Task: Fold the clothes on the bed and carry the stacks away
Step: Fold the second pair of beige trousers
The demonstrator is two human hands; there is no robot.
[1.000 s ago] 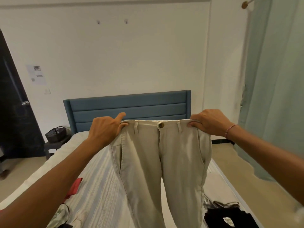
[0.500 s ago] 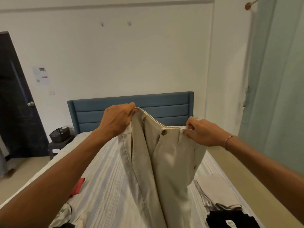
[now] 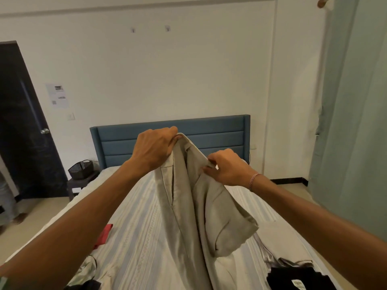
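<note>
Beige trousers (image 3: pixel 188 208) hang in the air above the bed (image 3: pixel 136 237), folded lengthwise with the two waistband ends brought close. My left hand (image 3: pixel 154 148) grips the higher end of the waistband. My right hand (image 3: pixel 225 167), with a pink bracelet on its wrist, pinches the lower end just to the right. The trouser legs drop down out of the frame. A black garment (image 3: pixel 297 278) lies on grey and beige folded clothes (image 3: pixel 282 248) at the bed's near right. A red cloth (image 3: pixel 103 235) and a pale patterned garment (image 3: pixel 88 268) lie at the near left.
A blue headboard (image 3: pixel 219 130) stands against the white wall. A black basket (image 3: pixel 80 169) sits on a dark bedside table (image 3: pixel 80 183) at the left, beside a dark door (image 3: pixel 23 126). A green curtain (image 3: pixel 356 122) hangs at the right. Someone's legs (image 3: pixel 6 201) show at the far left.
The trousers were held flat by both waistband corners; my hands have come together, the left one rising, so the trousers are now folded leg on leg. The view has shifted slightly.
</note>
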